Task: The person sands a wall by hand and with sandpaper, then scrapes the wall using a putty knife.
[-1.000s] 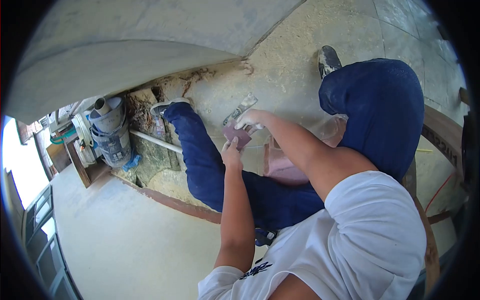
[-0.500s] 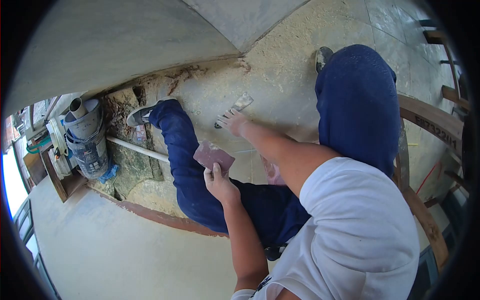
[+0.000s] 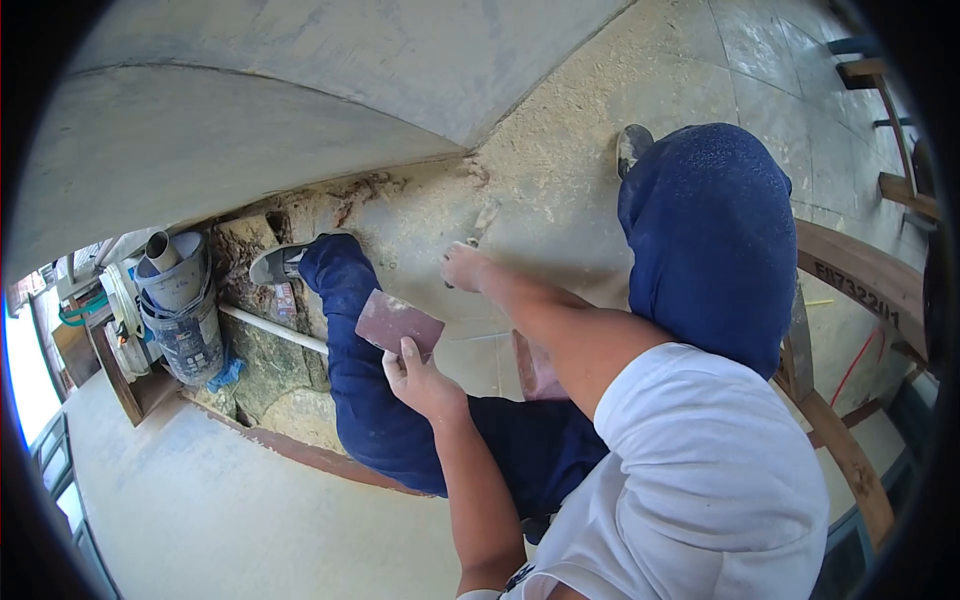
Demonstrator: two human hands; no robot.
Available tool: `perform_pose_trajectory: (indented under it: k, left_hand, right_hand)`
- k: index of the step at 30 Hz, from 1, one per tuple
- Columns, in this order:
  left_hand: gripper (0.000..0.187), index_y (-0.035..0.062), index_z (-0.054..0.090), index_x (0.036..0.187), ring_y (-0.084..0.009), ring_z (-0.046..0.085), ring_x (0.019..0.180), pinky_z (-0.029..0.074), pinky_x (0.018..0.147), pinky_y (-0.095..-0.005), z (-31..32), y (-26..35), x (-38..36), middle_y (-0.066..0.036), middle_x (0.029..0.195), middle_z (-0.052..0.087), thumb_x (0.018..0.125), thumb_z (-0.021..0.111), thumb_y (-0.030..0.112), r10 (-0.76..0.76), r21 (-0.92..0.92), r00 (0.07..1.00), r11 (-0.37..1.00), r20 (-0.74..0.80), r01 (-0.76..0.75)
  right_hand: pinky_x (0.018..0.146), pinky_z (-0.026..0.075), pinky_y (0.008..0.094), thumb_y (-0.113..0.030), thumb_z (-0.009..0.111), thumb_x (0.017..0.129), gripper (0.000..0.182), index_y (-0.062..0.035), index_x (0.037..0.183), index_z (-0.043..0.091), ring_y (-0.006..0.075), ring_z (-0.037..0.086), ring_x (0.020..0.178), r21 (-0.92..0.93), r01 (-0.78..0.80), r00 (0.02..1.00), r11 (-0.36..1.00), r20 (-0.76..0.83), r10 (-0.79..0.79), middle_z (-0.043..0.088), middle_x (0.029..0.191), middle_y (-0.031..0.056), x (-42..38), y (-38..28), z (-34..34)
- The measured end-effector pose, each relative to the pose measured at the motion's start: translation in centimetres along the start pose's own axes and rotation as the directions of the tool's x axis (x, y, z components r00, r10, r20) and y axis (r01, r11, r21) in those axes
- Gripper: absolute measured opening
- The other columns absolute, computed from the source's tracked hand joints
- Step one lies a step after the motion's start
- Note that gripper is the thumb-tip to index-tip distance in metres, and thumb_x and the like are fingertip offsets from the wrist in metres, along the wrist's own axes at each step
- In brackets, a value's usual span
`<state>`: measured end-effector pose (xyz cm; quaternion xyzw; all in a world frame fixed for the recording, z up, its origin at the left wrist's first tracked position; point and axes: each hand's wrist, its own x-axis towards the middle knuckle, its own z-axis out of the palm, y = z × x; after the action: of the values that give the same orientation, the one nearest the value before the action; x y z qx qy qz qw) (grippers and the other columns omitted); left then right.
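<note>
My left hand [image 3: 428, 388] pinches a square maroon piece of sandpaper [image 3: 398, 326] between thumb and fingers, above my left thigh. Pale dust marks its upper edge. My right hand [image 3: 463, 267] is closed around the handle of a putty knife [image 3: 487, 216], low over the floor. Its dusty blade points toward the wall corner and blends with the floor colour. My fingers cover most of the handle.
Stacked dirty buckets [image 3: 182, 315] stand at left, a pipe in the upper one. A white pipe [image 3: 272, 328] lies by my left leg. Grey walls [image 3: 300, 135] meet ahead above the crumbly, stained floor [image 3: 560, 185]. Curved wooden beams [image 3: 865, 270] are at right.
My right hand, spread over the putty knife on the floor before, has closed around its handle. The sandpaper in my left hand has shifted slightly left. The camera view has tilted a little.
</note>
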<state>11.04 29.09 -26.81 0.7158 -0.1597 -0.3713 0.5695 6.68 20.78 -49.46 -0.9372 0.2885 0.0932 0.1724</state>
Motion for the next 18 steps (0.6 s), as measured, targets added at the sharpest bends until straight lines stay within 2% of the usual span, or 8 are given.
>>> perform_pose_trajectory:
  k: [3, 5, 7, 9, 11, 13, 15, 18]
  left_hand:
    - [0.019, -0.0055, 0.050, 0.109, -0.0181, 0.060, 0.086, 0.051, 0.074, -0.0310, 0.1, 0.7, -0.4, -0.011, 0.100, 0.058, 0.095, 0.050, 0.007, 0.034, -0.029, 0.999, 0.999, 0.008, -0.034]
    - [0.019, -0.0046, 0.052, 0.109, -0.0182, 0.060, 0.088, 0.050, 0.076, -0.0316, 0.3, 1.6, -1.1, -0.010, 0.101, 0.058, 0.094, 0.051, 0.007, 0.109, -0.019, 0.994, 0.994, 0.012, -0.109]
    - [0.020, -0.0039, 0.053, 0.110, -0.0181, 0.059, 0.089, 0.050, 0.078, -0.0317, 0.6, 3.2, -1.9, -0.011, 0.102, 0.058, 0.094, 0.052, 0.007, 0.199, 0.046, 0.979, 0.978, 0.040, -0.201]
    - [0.019, -0.0041, 0.053, 0.109, -0.0173, 0.059, 0.089, 0.049, 0.082, -0.0315, 1.5, 6.0, -3.1, -0.010, 0.101, 0.059, 0.094, 0.052, 0.008, 0.278, -0.012, 0.953, 0.960, 0.123, -0.279]
    - [0.015, -0.0022, 0.054, 0.106, -0.0141, 0.058, 0.088, 0.047, 0.079, -0.0287, 2.4, 8.8, -3.4, -0.008, 0.098, 0.060, 0.093, 0.053, 0.006, 0.354, -0.040, 0.887, 0.933, 0.297, -0.359]
    - [0.014, -0.0016, 0.054, 0.105, -0.0131, 0.058, 0.088, 0.047, 0.079, -0.0277, 3.9, 11.9, -3.9, -0.008, 0.098, 0.061, 0.093, 0.054, 0.005, 0.404, -0.017, 0.829, 0.902, 0.387, -0.432]
    - [0.013, -0.0010, 0.054, 0.105, -0.0122, 0.057, 0.087, 0.046, 0.079, -0.0268, 5.5, 14.8, -3.6, -0.007, 0.098, 0.061, 0.093, 0.055, 0.005, 0.447, -0.007, 0.750, 0.861, 0.487, -0.509]
    - [0.013, -0.0011, 0.054, 0.104, -0.0109, 0.057, 0.086, 0.045, 0.080, -0.0257, 7.3, 17.4, -2.0, -0.007, 0.098, 0.062, 0.092, 0.056, 0.004, 0.519, -0.057, 0.671, 0.811, 0.529, -0.582]
  right_hand:
    - [0.080, 0.048, 0.0405, -0.016, 0.051, 0.087, 0.021, -0.0066, 0.103, 0.061, 0.0261, 0.060, 0.095, 0.249, -0.167, 0.970, 0.954, -0.130, 0.204, 0.058, 0.104, 0.0104, -1.1, 4.2, -5.0]
    - [0.080, 0.049, 0.0414, -0.013, 0.047, 0.090, 0.017, -0.0040, 0.099, 0.059, 0.0293, 0.060, 0.093, 0.431, -0.328, 0.878, 0.841, -0.191, 0.440, 0.057, 0.106, 0.0131, -3.3, 6.9, -9.0]
    - [0.079, 0.051, 0.0424, -0.014, 0.056, 0.087, 0.016, -0.0041, 0.100, 0.056, 0.0308, 0.061, 0.097, 0.587, -0.450, 0.705, 0.673, -0.230, 0.671, 0.059, 0.102, 0.0139, -6.5, 9.8, -11.8]
    - [0.076, 0.051, 0.0393, -0.016, 0.066, 0.080, 0.025, -0.0031, 0.098, 0.056, 0.0302, 0.062, 0.095, 0.795, -0.414, 0.456, 0.443, -0.241, 0.857, 0.062, 0.096, 0.0157, -11.5, 11.6, -14.2]
    - [0.071, 0.052, 0.0351, -0.016, 0.073, 0.072, 0.032, -0.0012, 0.095, 0.057, 0.0290, 0.066, 0.078, 0.879, -0.411, 0.324, 0.241, -0.106, 0.940, 0.064, 0.081, 0.0187, -14.9, 13.5, -12.7]
    - [0.057, 0.053, 0.0372, -0.013, 0.071, 0.070, 0.024, 0.0016, 0.085, 0.059, 0.0270, 0.064, 0.056, 0.950, -0.271, 0.390, -0.156, 0.256, 0.885, 0.061, 0.064, 0.0181, -16.4, 14.2, -8.5]
    - [0.044, 0.049, 0.0385, -0.010, 0.067, 0.068, 0.016, 0.0025, 0.075, 0.060, 0.0236, 0.057, 0.043, 0.863, -0.404, 0.602, -0.304, 0.501, 0.622, 0.057, 0.058, 0.0144, -17.8, 12.5, -7.1]
    - [0.041, 0.045, 0.0333, -0.015, 0.063, 0.071, 0.014, -0.0017, 0.075, 0.062, 0.0200, 0.056, 0.048, 0.792, -0.387, 0.684, -0.473, 0.590, 0.429, 0.060, 0.065, 0.0135, -16.6, 9.5, -2.1]
